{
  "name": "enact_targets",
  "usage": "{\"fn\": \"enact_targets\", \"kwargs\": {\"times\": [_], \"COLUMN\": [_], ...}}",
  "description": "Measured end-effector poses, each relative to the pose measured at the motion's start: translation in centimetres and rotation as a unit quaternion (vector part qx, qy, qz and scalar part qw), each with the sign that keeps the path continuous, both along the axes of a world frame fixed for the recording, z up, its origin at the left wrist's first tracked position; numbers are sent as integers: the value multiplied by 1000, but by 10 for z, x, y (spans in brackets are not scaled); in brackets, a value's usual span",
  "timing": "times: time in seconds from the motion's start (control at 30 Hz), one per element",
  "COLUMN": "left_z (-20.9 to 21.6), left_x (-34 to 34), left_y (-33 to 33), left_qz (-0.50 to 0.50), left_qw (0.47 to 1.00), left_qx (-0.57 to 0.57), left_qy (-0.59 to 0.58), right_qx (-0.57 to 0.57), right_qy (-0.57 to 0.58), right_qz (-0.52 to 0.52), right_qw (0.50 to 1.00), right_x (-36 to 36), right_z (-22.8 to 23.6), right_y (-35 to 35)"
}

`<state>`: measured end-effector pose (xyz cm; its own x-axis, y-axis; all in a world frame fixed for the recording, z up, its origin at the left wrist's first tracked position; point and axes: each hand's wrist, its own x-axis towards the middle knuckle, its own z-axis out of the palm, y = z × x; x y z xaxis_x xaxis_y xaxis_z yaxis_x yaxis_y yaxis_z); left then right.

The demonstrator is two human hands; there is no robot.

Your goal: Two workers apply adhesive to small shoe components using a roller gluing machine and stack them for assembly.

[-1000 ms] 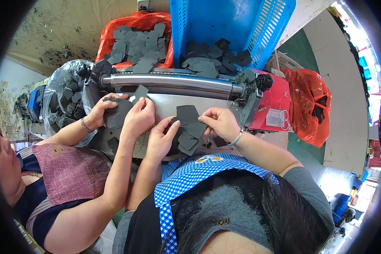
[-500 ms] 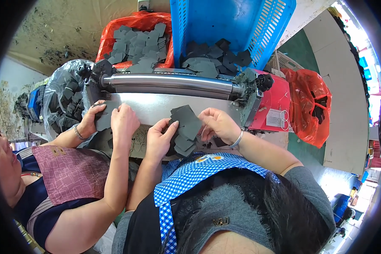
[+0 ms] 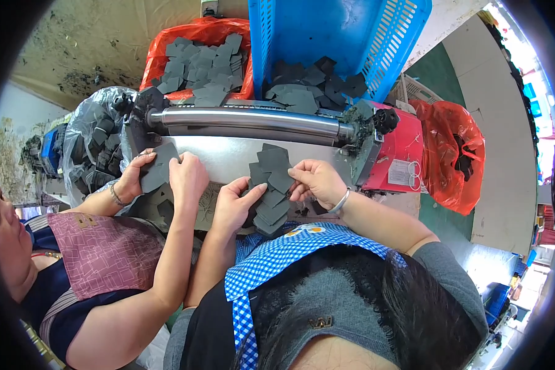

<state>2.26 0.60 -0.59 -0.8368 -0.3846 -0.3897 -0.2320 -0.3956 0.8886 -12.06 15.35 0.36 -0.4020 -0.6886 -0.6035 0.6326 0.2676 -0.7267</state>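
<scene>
A fanned-out stack of thin dark grey square pieces (image 3: pixel 272 200) lies across my left hand (image 3: pixel 233 206), its thumb pressed on top of them. With thumb and fingertips, my right hand (image 3: pixel 318 184) pinches the edge of a piece at the right side of the stack. Both hands are just in front of a machine with a shiny metal roller (image 3: pixel 246 120) over a pale metal plate (image 3: pixel 228 154). What the pieces are made of I cannot tell.
At left, a co-worker's hands (image 3: pixel 186 176) hold similar grey pieces (image 3: pixel 159 168). Behind the roller are a red-lined bin (image 3: pixel 151 65) and a blue crate (image 3: pixel 333 31), both with grey pieces. A clear bag (image 3: pixel 74 132) stands left, a red bag (image 3: pixel 438 160) right.
The pieces in my left hand have spread into a longer fan. My right hand has closed its fingertips on the stack's edge. The co-worker's pieces have tilted slightly.
</scene>
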Motion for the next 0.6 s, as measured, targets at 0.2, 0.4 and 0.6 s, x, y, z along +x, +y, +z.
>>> {"fn": "enact_targets", "kwargs": {"times": [0.2,0.4,0.6], "left_z": [3,1,2], "left_x": [0,1,0], "left_y": [2,-2,3], "left_qz": [-10,4,-17], "left_qw": [999,1000,999], "left_qx": [50,23,4], "left_qy": [-11,-14,-32], "right_qx": [-23,99,18], "right_qy": [179,6,73], "right_qz": [45,-130,21], "right_qw": [982,987,997], "right_x": [4,-21,-6], "right_z": [0,-16,-4], "right_y": [1,2,-2]}}
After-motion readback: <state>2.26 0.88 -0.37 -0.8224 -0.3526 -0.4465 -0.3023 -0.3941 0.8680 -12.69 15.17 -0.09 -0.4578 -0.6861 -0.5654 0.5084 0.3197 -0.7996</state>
